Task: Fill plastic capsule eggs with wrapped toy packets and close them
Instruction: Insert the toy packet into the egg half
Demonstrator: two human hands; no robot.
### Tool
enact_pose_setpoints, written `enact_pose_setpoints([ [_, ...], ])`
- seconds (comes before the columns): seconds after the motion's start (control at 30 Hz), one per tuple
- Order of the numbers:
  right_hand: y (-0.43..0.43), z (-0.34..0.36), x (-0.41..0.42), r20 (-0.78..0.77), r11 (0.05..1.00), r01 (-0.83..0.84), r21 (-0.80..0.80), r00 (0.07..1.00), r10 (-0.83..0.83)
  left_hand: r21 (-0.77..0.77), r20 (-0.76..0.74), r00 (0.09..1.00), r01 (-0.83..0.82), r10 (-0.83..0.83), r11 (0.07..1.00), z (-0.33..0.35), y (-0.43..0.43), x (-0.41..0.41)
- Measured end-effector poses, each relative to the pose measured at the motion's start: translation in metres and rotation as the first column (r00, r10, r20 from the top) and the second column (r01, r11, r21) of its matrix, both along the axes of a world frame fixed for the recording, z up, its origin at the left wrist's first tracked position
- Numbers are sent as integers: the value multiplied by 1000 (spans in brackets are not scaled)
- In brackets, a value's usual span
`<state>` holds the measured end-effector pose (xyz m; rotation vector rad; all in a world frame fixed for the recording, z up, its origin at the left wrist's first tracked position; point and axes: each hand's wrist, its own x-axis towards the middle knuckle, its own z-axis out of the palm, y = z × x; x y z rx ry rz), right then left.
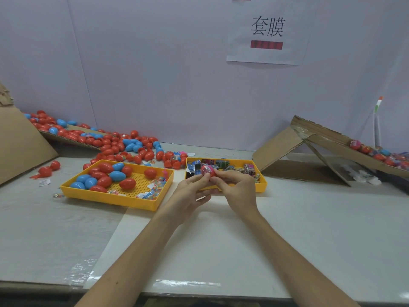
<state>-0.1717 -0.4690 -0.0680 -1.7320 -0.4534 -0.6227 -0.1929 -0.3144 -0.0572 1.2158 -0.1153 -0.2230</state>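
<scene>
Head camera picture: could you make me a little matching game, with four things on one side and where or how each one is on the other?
Things:
1 capsule egg
2 left tray
3 right tray
4 paper sign

States:
a holds wrapped packets
b hangs on the wall
c pinched between left hand and right hand
d holds red and blue eggs

Pairs: 1-c, 2-d, 3-a, 4-b

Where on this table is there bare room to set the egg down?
Bare: the table in front of the left yellow tray; and the wide stretch right of the right hand, bounded by the right yellow tray and the cardboard ramp. Crowded: both trays and the loose eggs behind the left tray.
</scene>
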Motion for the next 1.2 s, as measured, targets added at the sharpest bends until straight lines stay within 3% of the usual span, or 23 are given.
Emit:
enact_pose_setpoints([
  [0.23, -2, 6, -2, -87, 997, -71, 37, 993, 74, -75, 42, 999, 15, -12, 997, 4, -1, -1],
  [0.63, -3, 8, -4, 7, 999, 23, -40, 1000, -22, 72, 121, 981, -163, 153, 984, 4, -5, -3],
  [0.9, -6, 5, 0, 242, 952, 170, -255, 964, -108, 182, 232, 951, -248, 204, 951, 3, -6, -2],
  [1.2, -7, 3, 1, 234, 921, 167, -352, 968, -86, 227, 304, 929, -285, 210, 931, -1, -7, 1],
])
